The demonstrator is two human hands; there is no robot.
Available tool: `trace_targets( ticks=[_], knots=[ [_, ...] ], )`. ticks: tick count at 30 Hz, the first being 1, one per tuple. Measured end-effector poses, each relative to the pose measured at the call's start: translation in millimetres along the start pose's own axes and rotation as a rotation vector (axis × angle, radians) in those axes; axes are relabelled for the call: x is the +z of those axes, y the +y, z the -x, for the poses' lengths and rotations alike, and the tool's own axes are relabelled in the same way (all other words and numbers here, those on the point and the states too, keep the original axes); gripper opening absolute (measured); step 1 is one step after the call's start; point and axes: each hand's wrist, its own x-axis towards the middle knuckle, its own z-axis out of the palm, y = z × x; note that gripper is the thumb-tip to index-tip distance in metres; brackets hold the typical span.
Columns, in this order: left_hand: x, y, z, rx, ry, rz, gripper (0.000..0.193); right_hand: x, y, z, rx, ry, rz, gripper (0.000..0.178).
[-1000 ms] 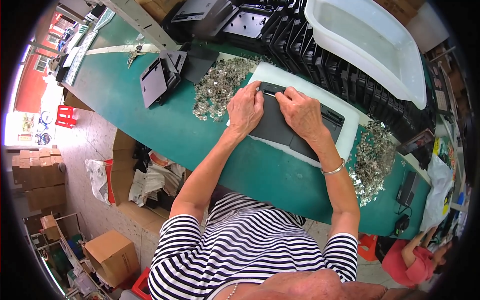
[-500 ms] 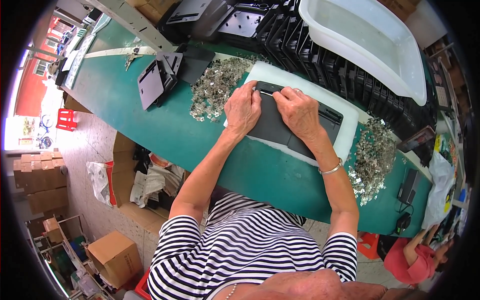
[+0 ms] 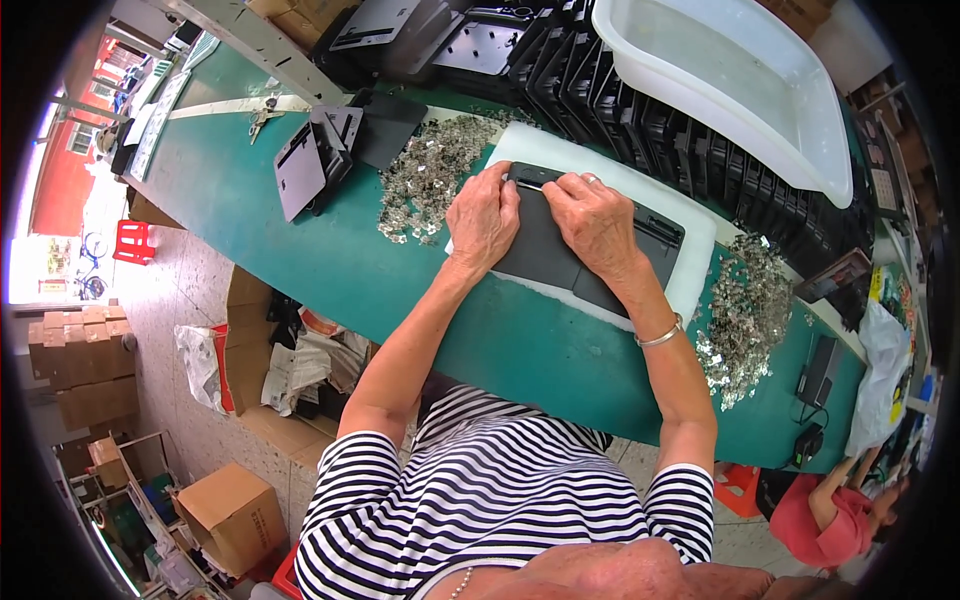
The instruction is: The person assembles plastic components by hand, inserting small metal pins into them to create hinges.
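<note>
A flat dark grey plastic panel [image 3: 541,238] with slots along its far edge lies on a white foam sheet [image 3: 700,262] on the green table. My left hand [image 3: 484,216] is closed at the panel's far left corner, thumb and fingers pressed together there. My right hand [image 3: 594,222], wearing a ring, pinches at the far edge just right of it, over a slot. Whatever small part the fingers may hold is hidden. Heaps of small shiny metal clips flank the foam, one pile [image 3: 432,176] on the left and another pile [image 3: 748,320] on the right.
Behind the foam stands a long row of black panels [image 3: 640,125], with a white plastic tub [image 3: 735,85] above it. Further left lie grey panels [image 3: 303,172] and scissors [image 3: 263,117]. A black adapter-like box [image 3: 819,372] sits at the right table end. Another person [image 3: 825,520] is at lower right.
Both hands stay at the panel's far edge. My right hand shifts only very slightly; the panel looks unmoved on the foam.
</note>
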Motion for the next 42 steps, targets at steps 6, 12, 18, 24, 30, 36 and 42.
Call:
trace_targets(
  ticks=[6,12,18,24,30,36,42],
  knots=[
    [-1.8,-0.7,-0.9,0.008,-0.057,-0.024,0.031,0.2,-4.1,-1.2,0.003,0.000,0.038,0.007],
    [-2.8,-4.0,1.8,0.066,-0.110,-0.030,0.047,-2.6,-9.7,-5.2,-0.046,-0.026,0.101,0.006],
    [0.2,-7.2,2.1,0.083,-0.110,-0.018,0.049,-1.7,-17.4,-12.5,-0.144,-0.099,0.248,0.009],
    [1.7,-9.5,3.4,0.106,-0.064,-0.001,0.049,-1.4,-25.6,-24.0,-0.172,-0.191,0.295,0.013],
    [5.3,-14.0,2.1,0.150,-0.028,0.006,0.048,-0.8,-28.3,-35.0,-0.151,-0.244,0.318,0.008],
    [5.9,-12.8,0.1,0.159,-0.026,0.000,0.048,-2.5,-30.8,-40.3,-0.141,-0.300,0.359,0.004],
    [7.3,-11.0,2.3,0.149,-0.028,0.021,0.044,-0.6,-33.6,-30.8,-0.106,-0.282,0.414,0.006]
  ],
)
